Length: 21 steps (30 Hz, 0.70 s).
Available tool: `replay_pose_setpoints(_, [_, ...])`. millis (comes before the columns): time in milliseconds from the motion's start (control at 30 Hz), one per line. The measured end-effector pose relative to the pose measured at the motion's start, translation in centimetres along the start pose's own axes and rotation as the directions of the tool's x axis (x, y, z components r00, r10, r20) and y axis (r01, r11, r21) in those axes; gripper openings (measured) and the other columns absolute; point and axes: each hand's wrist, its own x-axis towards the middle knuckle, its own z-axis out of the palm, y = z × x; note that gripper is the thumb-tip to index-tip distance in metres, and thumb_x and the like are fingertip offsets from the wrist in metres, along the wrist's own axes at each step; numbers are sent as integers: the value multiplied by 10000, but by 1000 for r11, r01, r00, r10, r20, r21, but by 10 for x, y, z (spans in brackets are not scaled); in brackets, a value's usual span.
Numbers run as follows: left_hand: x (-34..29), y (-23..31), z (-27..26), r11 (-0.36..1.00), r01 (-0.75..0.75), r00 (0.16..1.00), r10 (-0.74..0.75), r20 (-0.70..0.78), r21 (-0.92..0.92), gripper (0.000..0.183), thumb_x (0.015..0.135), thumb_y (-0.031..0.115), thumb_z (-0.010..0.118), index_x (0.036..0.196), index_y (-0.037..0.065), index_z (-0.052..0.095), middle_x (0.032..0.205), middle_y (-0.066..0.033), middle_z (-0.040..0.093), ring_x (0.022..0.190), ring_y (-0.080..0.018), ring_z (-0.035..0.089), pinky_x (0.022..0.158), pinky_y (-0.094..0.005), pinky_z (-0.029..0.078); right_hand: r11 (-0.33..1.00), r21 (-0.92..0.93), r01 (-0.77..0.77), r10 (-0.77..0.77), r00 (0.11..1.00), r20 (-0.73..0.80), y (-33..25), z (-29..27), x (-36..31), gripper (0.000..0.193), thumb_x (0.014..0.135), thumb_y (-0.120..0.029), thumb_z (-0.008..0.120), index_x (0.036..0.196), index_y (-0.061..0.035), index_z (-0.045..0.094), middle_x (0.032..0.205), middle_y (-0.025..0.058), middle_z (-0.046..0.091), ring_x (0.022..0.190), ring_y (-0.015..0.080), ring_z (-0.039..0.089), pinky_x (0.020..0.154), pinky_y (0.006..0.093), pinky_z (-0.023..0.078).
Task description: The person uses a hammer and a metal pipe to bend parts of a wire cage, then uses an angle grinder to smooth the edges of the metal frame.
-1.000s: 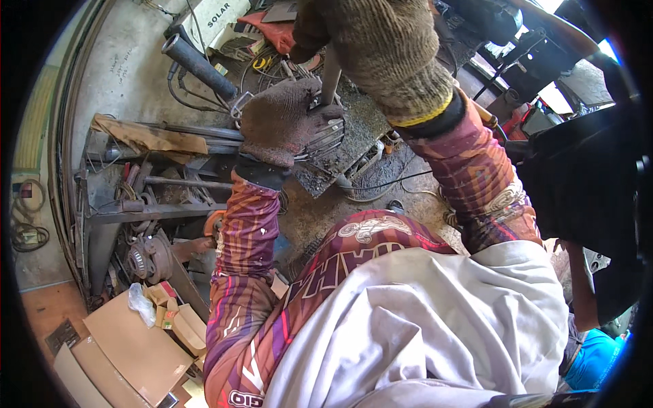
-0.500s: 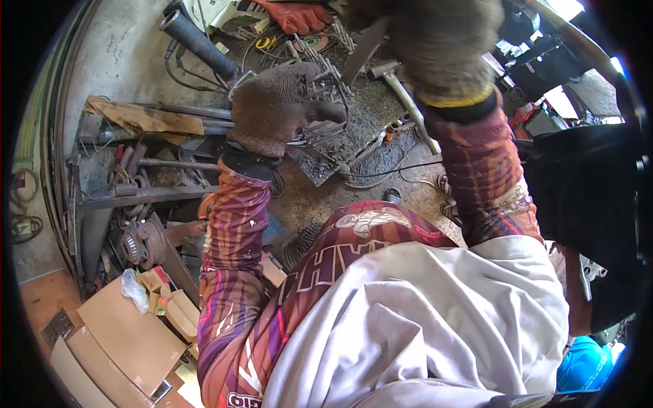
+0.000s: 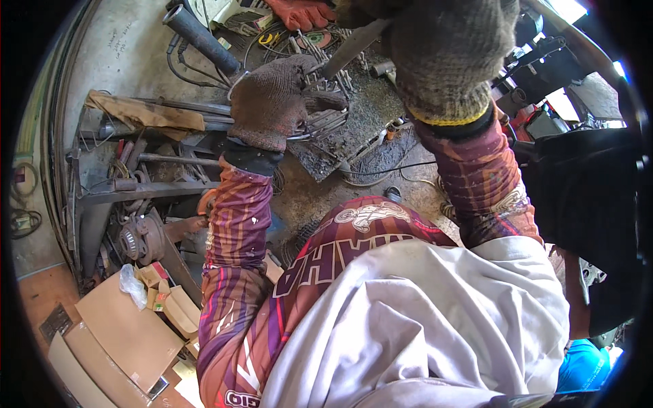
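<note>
My left hand [image 3: 269, 105], in a dirty brown knit glove, is closed around a bundle of thin metal rods [image 3: 328, 122] over the work surface. My right hand [image 3: 452, 58], in a grey-brown knit glove with a yellow cuff edge, is closed on a flat, blade-like metal bar [image 3: 355, 49]. The bar slants down to the left, its lower end close to the rods by my left fingers. Whether it touches them I cannot tell. Beside my right glove shows a hammer head [image 3: 383, 69]; the glove and forearm hide most of its handle.
Grey grit covers the metal work surface [image 3: 320, 163]. Beyond my hands lie a red glove [image 3: 303, 13] and a grinding disc [image 3: 318, 39]. A thick pipe [image 3: 201, 41] leans at the back left. Steel bars and a brown rag [image 3: 146, 112] lie left; cardboard [image 3: 129, 326] sits lower left.
My right hand has come slightly lower, and the metal bar's lower end has shifted left toward the rods. My left hand has barely moved and keeps its hold.
</note>
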Motion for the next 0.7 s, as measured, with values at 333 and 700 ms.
replay_pose_setpoints(333, [7, 28, -3, 991, 4, 999, -9, -34, -134, 434, 711, 423, 856, 967, 110, 697, 837, -103, 684, 725, -300, 676, 644, -385, 547, 986, 27, -162, 158, 981, 109, -1, 2, -10, 356, 900, -236, 702, 1185, -48, 599, 956, 117, 635, 727, 254, 668, 590, 357, 574])
replay_pose_setpoints(700, [7, 22, 2, 995, 23, 999, -27, -42, -93, 404, 635, 455, 889, 842, 138, 748, 736, -35, 695, 646, -248, 672, 592, -363, 523, 976, 36, -215, 207, 966, 155, 1, 6, -14, 305, 925, -234, 678, 1145, -36, 602, 882, 108, 633, 687, 232, 658, 568, 351, 558])
